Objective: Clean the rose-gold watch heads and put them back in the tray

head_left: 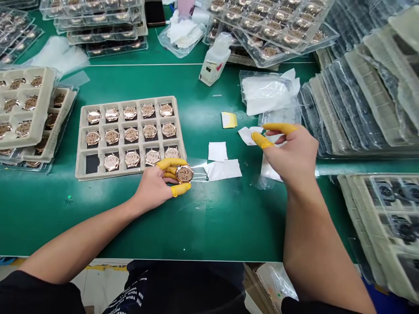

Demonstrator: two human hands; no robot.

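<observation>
A rose-gold watch case [185,173], its engraved back facing up, is gripped at the rim by my left hand [160,181], which wears yellow finger cots. Just behind that hand lies a beige tray [78,150] with rows of similar watch cases; its front-left pocket shows only a dark lining. My right hand [288,150], also in yellow finger cots, is over the right side of the mat. Its thumb and forefinger are apart beside a crumpled white wipe [246,136]; whether they touch it is unclear. White wipes [224,170] lie between the hands.
A white plastic bottle [214,61] and a small yellow-and-white piece [229,120] stand beyond the wipes. Bagged white wipes [268,93] sit behind my right hand. Stacked watch trays [28,109] rise at left, with more behind; tall tray stacks [356,96] crowd the right.
</observation>
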